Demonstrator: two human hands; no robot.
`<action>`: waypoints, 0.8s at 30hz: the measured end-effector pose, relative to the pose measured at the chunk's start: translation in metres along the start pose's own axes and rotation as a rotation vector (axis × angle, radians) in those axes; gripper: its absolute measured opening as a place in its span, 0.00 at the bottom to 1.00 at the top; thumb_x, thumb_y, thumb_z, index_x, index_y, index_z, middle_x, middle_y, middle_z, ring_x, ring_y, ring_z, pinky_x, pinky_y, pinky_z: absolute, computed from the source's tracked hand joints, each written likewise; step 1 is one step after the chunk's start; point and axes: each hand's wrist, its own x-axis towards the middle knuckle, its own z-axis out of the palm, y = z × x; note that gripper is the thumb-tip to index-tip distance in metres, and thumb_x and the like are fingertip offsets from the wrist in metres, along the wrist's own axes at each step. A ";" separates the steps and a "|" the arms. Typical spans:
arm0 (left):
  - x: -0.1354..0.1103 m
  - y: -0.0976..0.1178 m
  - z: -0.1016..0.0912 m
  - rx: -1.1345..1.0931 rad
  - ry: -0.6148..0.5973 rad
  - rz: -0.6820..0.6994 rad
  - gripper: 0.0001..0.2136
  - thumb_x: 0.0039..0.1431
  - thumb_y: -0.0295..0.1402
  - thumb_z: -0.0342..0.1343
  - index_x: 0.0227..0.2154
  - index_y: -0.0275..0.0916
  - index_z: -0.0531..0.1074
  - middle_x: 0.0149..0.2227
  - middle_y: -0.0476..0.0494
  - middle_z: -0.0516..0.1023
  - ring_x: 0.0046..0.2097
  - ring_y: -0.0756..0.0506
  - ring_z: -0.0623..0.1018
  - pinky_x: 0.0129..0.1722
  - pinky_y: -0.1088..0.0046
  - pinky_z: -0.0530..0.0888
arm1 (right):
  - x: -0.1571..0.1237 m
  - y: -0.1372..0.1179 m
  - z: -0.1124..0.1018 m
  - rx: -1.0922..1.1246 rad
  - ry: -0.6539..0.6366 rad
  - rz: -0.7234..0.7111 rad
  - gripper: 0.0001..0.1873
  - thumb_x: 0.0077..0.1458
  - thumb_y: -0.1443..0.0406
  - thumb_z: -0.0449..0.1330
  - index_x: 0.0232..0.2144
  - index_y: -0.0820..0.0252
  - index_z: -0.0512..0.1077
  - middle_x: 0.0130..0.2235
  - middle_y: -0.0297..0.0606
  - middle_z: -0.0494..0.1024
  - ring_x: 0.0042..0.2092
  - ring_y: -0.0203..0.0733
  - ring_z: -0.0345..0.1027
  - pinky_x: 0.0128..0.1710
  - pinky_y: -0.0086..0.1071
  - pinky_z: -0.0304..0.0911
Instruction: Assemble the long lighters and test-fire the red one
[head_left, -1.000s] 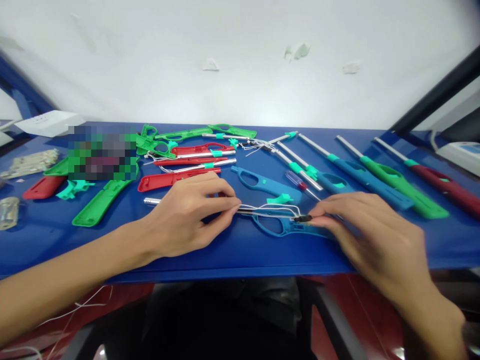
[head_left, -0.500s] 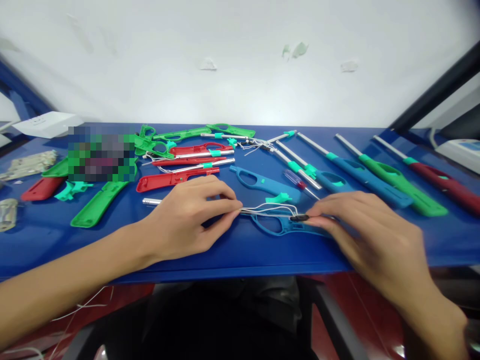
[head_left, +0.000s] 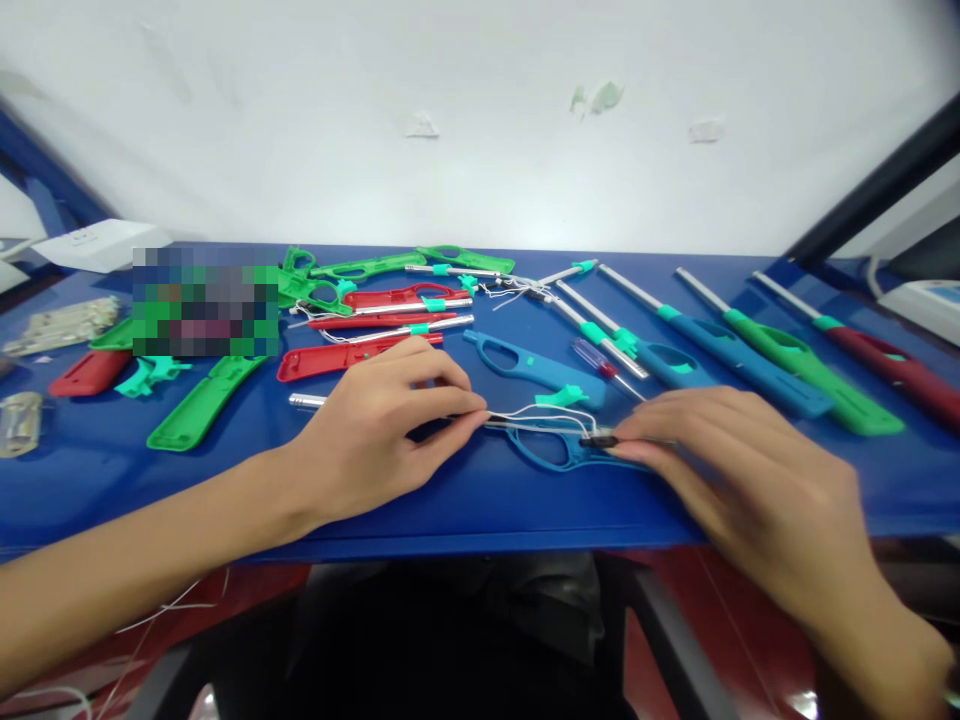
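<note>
My left hand (head_left: 397, 430) pinches thumb and fingertips at the wire end of a metal lighter tube, whose silver tip (head_left: 306, 401) shows behind the wrist. Thin white wires (head_left: 536, 411) run from there to a small black piece (head_left: 600, 440), pinched in my right hand (head_left: 750, 490). Below the wires lies a blue lighter half-shell (head_left: 574, 455), partly hidden by my right fingers. A second blue half-shell (head_left: 540, 371) and a teal trigger piece (head_left: 562, 397) sit just beyond. A screwdriver (head_left: 594, 358) lies behind the right hand.
Lighters with blue, green (head_left: 810, 375) and red (head_left: 892, 365) handles lie at the right. Red half-shells (head_left: 322, 363), green half-shells (head_left: 199, 405) and wired tubes spread over the middle and left. A blurred patch (head_left: 206, 300) hides part of the left side. The blue table's edge (head_left: 450, 540) runs nearest me.
Both hands keep their pinches with hardly any movement. The black piece has tilted or shifted slightly, and the whole view has moved a little.
</note>
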 end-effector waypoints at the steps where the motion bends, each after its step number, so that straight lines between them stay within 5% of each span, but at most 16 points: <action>1: 0.000 0.000 0.000 -0.004 0.000 -0.003 0.05 0.76 0.23 0.66 0.43 0.38 0.86 0.41 0.44 0.87 0.40 0.46 0.82 0.43 0.67 0.81 | 0.000 0.000 0.000 0.001 -0.004 -0.003 0.02 0.77 0.65 0.67 0.48 0.51 0.79 0.43 0.33 0.90 0.43 0.47 0.86 0.49 0.43 0.75; 12: -0.003 0.000 -0.001 -0.020 -0.056 -0.026 0.06 0.77 0.23 0.64 0.45 0.36 0.87 0.42 0.42 0.88 0.42 0.45 0.84 0.43 0.68 0.82 | -0.002 0.000 0.002 0.034 0.007 0.004 0.04 0.75 0.67 0.70 0.48 0.52 0.82 0.44 0.34 0.91 0.43 0.47 0.87 0.49 0.44 0.76; 24: -0.011 0.000 -0.009 0.065 -0.131 -0.077 0.12 0.77 0.28 0.59 0.56 0.35 0.85 0.50 0.35 0.88 0.49 0.38 0.86 0.51 0.56 0.85 | -0.004 -0.001 0.002 0.059 0.004 0.046 0.06 0.77 0.65 0.67 0.48 0.47 0.84 0.45 0.33 0.91 0.42 0.49 0.87 0.48 0.46 0.78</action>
